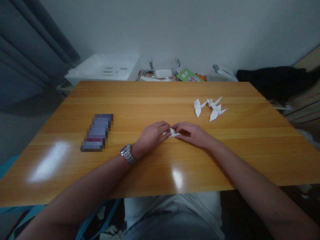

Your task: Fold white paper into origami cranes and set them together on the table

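Observation:
Between my hands, at the middle of the wooden table [140,103], is a small piece of folded white paper [173,133]. My left hand [153,135], with a metal watch [127,153] on the wrist, closes its fingers on the paper's left end. From the other side my right hand [192,134] pinches the right end between thumb and fingers. Much of the paper is hidden by my fingers, so its folds are hard to make out. Beyond my right hand lie three white origami cranes [197,107], two of them touching or overlapping.
A phone [97,131], blurred out, lies on the table to the left. Behind the far edge stand a white plastic tub [105,66], a green booklet [188,75] and a clear container [221,74]. Dark cloth [275,80] is at the right, a grey curtain [27,43] at the left.

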`<state>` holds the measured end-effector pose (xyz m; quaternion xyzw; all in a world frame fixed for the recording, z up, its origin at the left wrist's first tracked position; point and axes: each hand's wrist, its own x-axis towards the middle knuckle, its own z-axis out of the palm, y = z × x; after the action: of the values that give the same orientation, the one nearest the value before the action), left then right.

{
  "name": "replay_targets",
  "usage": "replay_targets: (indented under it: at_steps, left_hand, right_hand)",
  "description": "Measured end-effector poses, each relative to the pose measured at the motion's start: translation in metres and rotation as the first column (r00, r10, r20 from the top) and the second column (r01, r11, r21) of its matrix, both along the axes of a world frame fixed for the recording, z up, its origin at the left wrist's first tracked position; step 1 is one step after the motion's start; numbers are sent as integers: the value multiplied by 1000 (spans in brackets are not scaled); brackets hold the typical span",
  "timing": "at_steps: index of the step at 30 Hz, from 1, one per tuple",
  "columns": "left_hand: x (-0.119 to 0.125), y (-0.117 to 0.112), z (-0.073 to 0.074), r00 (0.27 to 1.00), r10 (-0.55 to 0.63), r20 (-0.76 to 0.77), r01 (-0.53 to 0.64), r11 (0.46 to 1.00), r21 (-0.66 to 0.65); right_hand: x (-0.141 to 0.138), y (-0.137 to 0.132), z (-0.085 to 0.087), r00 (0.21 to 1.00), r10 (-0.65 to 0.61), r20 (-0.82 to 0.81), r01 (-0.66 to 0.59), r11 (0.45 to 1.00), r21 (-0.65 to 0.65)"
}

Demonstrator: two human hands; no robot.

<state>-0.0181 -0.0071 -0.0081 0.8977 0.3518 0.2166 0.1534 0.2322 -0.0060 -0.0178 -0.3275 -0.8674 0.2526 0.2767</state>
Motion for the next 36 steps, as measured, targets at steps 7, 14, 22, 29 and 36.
replay_targets:
  at_steps: [7,14,22,29,36]
  left_hand:
    - [2,0,2,999,10,-48,-7,998,56]
    - [-2,2,-3,989,-107,-101,119,986,114]
    - [12,-23,6,961,41,-275,14,981,195]
    - [13,-28,3,963,48,-267,0,984,177]
    - [10,-29,4,972,-38,-231,79,981,175]
  right_hand:
    - [0,-1,3,999,-39,17,38,999,22]
    - [5,5,-5,992,-126,33,119,982,148]
    - [11,8,-8,986,-160,47,147,969,200]
    - [14,8,-5,983,-54,178,11,972,235]
    - [13,8,-4,979,-42,200,-9,970,243]
